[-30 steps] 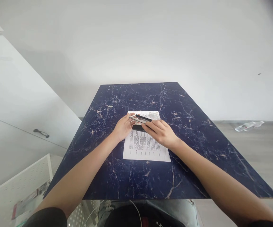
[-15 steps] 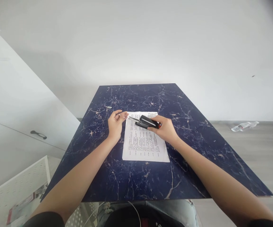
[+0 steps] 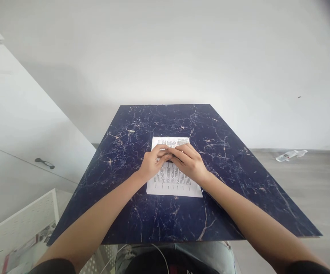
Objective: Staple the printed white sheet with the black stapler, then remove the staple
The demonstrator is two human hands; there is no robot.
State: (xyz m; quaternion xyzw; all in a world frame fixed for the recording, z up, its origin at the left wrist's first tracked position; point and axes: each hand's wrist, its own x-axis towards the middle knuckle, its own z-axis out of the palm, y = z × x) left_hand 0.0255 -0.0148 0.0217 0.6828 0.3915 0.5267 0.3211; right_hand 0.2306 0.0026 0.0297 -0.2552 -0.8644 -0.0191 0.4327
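My left hand (image 3: 151, 163) and my right hand (image 3: 192, 163) meet over the printed paper (image 3: 167, 187), fingers curled inward and fingertips close together. Between them is the black stapler (image 3: 170, 161); only a small dark part of it shows beneath the fingers. Both hands appear closed around it, though the exact grip is covered. Under the hands the paper lies flat, its lower edge turned toward me. A small pale grey strip (image 3: 131, 131), perhaps staples, lies on the table beyond my left hand.
The dark blue marble-patterned table (image 3: 165, 220) has its far edge near a white wall. At left stand a white cabinet with a black handle (image 3: 44, 163) and a white perforated rack (image 3: 19, 220). A clear plastic item (image 3: 291, 155) lies on the floor at right.
The stapler, held out in my right hand with its metal rail showing, is now mostly covered by both hands. My left hand has moved right and closed onto it. The view shifted slightly.
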